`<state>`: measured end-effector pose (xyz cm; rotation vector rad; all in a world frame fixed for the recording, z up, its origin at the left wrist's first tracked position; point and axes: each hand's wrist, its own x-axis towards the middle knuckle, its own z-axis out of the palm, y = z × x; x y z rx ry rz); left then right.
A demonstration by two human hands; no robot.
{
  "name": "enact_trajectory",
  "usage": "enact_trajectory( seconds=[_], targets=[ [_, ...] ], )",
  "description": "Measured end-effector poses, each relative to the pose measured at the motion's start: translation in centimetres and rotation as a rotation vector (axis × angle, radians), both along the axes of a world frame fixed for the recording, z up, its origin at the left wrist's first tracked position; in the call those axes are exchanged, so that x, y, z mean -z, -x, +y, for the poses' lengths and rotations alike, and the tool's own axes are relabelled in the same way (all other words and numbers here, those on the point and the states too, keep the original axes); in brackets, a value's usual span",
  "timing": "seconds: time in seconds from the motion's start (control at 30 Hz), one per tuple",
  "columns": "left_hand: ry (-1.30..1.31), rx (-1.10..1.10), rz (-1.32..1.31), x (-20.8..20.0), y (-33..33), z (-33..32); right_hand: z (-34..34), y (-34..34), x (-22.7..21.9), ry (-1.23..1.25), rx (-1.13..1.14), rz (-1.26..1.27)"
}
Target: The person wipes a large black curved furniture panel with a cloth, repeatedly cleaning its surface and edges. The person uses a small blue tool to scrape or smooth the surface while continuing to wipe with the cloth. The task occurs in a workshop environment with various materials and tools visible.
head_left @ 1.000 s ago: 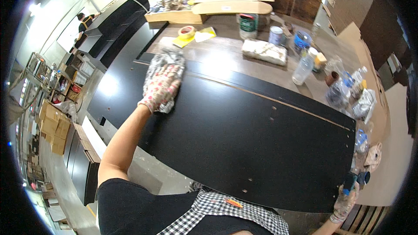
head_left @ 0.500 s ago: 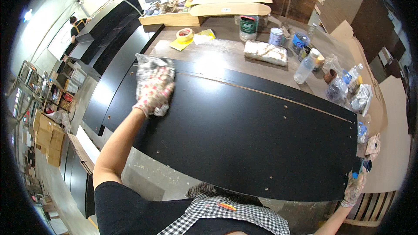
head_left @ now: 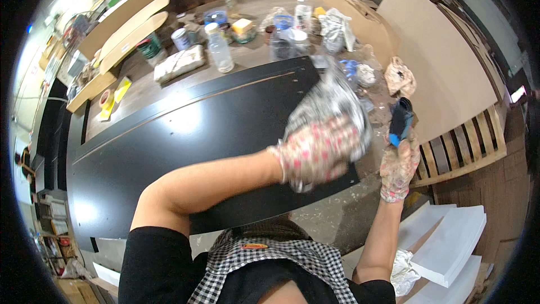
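As the left hand [head_left: 318, 153] crossed rightward, wadding [head_left: 329, 100] followed.

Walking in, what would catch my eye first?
The big black panel across the middle, gleaming at its left. Over its right end, the gloved left fingers lie on a crumpled grey wad. Beyond the panel, a clear bottle and cans stand on the table.
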<state>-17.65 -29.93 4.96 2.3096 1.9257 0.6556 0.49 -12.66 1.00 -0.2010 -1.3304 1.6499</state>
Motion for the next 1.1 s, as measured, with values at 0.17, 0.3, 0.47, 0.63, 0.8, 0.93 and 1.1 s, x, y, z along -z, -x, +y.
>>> enact_trajectory(
  seconds=[0.17, 0.3, 0.47, 0.63, 0.8, 0.93, 1.1],
  targets=[
    [0.127, -0.267, 0.015, -1.4, 1.3, -4.9, 0.2, -3.0, -1.6, -0.620, 0.004, -0.401],
    [0.222, -0.820, 0.208, -1.6, 9.0, -8.8, 0.3, -0.4, -0.4, -0.960, -0.059, -0.478],
    [0.201, -0.883, 0.233, -0.5, 10.4, -9.4, 3.2, 9.1, 0.3, -1.109, -0.008, -0.375],
    [0.186, -0.898, 0.214, -1.1, 9.8, -9.3, 5.6, 20.3, -1.1, -1.038, -0.073, -0.483],
    [0.203, -0.894, 0.198, -1.0, 10.1, -9.2, 5.7, 16.1, -0.1, -1.070, -0.144, -0.440],
    [0.131, -0.854, 0.211, -0.4, 10.2, -9.7, 3.3, 1.6, -0.6, -1.271, -0.190, -0.209],
    [0.168, -0.799, 0.223, -1.0, 10.4, -7.0, -0.1, -13.0, -3.0, -0.690, -0.317, -0.595]
  ],
)
